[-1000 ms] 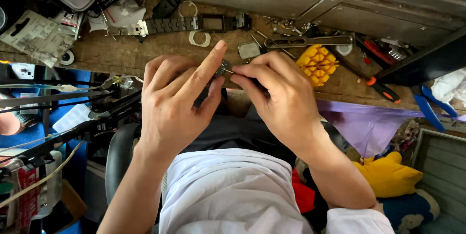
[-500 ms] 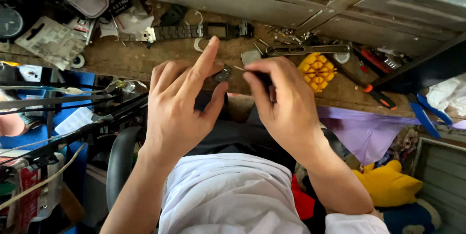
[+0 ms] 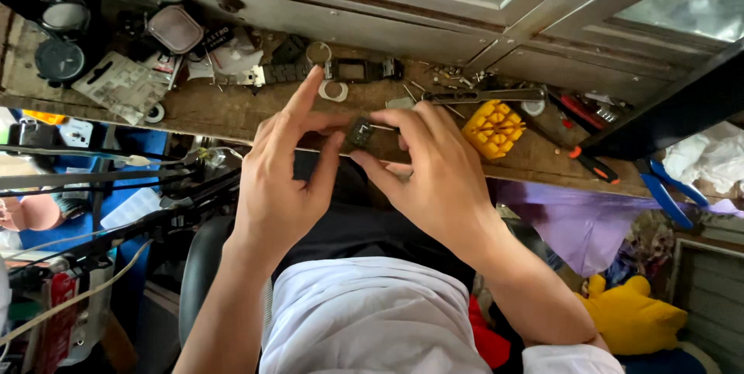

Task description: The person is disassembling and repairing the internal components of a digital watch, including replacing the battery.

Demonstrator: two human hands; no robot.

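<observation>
Fingertips of left hand point(image 3: 283, 180) and right hand point(image 3: 434, 180) are pinched on a small watch case point(image 3: 359, 134); fine repositioning seems needed.

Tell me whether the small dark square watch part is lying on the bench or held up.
Held up: small dark square watch part pinched between left hand and right hand fingers.

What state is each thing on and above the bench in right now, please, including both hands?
Left hand: raised over the bench, fingertips on the small dark part, forefinger stretched out.
Right hand: pinching the small dark part from the other side.
Small dark part: held between both hands, off the bench.
Digital watch: lying flat, strap spread out.
Yellow holder block: resting on the bench, untouched.
Blue-handled pliers: lying at the bench's end.
</observation>
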